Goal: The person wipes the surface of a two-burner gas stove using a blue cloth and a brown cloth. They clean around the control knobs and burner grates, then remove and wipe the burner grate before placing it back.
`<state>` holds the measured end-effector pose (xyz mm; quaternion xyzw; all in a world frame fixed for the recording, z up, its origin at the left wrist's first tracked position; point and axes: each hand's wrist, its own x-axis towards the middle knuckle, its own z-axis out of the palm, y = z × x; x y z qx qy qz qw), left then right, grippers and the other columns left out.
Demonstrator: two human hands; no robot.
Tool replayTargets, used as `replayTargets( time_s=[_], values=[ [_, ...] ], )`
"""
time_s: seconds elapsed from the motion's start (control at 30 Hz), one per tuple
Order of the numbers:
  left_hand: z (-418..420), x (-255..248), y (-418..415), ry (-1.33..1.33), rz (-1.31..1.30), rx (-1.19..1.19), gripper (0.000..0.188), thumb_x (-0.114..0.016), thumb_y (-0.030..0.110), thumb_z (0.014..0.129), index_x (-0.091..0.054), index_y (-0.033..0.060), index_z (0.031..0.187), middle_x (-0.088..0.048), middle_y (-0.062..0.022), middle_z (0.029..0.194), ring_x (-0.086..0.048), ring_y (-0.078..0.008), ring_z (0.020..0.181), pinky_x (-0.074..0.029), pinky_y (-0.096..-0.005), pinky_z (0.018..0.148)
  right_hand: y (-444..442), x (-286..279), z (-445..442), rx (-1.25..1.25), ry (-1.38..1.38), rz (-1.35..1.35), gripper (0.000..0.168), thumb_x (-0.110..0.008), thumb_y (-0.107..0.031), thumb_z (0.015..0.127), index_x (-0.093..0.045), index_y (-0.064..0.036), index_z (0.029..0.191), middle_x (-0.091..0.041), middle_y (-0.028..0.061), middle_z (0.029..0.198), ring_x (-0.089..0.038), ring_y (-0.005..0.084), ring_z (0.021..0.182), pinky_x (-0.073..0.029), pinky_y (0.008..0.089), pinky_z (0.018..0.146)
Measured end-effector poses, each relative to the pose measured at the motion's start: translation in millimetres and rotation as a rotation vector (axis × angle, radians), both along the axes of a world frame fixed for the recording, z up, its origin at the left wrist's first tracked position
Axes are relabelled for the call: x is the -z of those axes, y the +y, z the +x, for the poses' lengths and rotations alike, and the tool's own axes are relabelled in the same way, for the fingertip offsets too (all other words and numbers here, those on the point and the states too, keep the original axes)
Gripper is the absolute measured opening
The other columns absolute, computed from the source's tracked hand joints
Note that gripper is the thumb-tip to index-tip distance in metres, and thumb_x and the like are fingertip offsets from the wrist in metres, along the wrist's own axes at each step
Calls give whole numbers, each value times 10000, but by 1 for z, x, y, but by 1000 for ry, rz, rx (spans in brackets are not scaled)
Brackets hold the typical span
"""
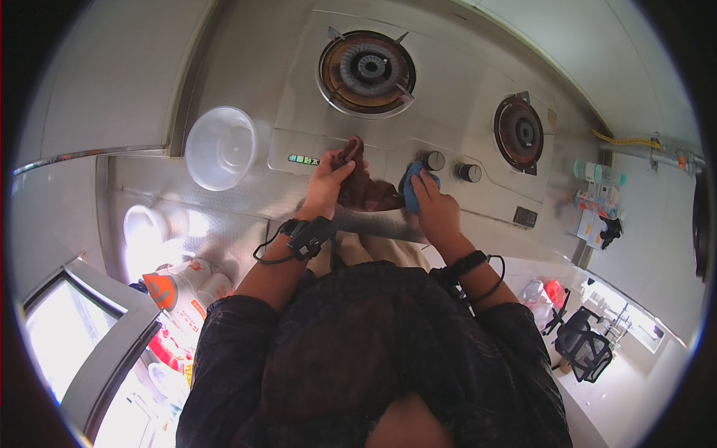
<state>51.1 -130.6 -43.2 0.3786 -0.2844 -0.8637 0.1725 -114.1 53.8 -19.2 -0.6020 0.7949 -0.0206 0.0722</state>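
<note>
My left hand [330, 179] grips a dark brown cloth [363, 187], whose loose end hangs over the front part of a gas stove [459, 106]. In my right hand [431, 204] is a blue cloth [413, 187], held against the stove's front panel just left of a round control knob [433, 160]. A second knob [469, 172] sits to the right of it. Behind my hands is the left burner [369, 70], brown-stained around its ring. The right burner [521, 133] lies beyond the knobs.
A translucent plastic bowl [221, 148] stands left of the stove, and a white tub [145, 224] is nearer the window. Bottles [598, 172] and boxes [596, 201] stand at the right end. A yellow hose [624, 139] runs along the wall. An office chair [582, 344] is behind at right.
</note>
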Motion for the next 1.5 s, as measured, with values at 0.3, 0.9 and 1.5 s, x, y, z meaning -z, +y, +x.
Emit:
replayTargets(
  time_s=[0.3, 0.9, 1.5],
  values=[
    [-2, -3, 0, 13, -2, -8, 267, -527, 46, 934, -454, 15, 1189, -627, -137, 1074, -637, -220, 980, -517, -344, 890, -10, 6, 2, 33, -7, -35, 683, -671, -79, 652, -503, -114, 1313, -520, 115, 1342, -633, 277, 670, -516, 374, 597],
    [-3, 2, 0, -19, -4, 16, 288, -537, 63, 932, -445, 44, 1205, -634, -136, 1074, -641, -239, 977, -536, -370, 863, -11, 16, 1, 42, -84, -191, 656, -698, -141, 669, -513, -122, 1298, -523, 108, 1342, -656, 294, 738, -535, 385, 624],
    [-3, 2, 2, -16, -7, -23, 246, -540, 62, 931, -459, 51, 1163, -643, -124, 1042, -645, -232, 957, -531, -368, 859, 22, 7, -14, 44, -100, -198, 570, -712, -107, 656, -578, -146, 1208, -561, 68, 1300, -661, 263, 784, -532, 370, 657]
  ],
)
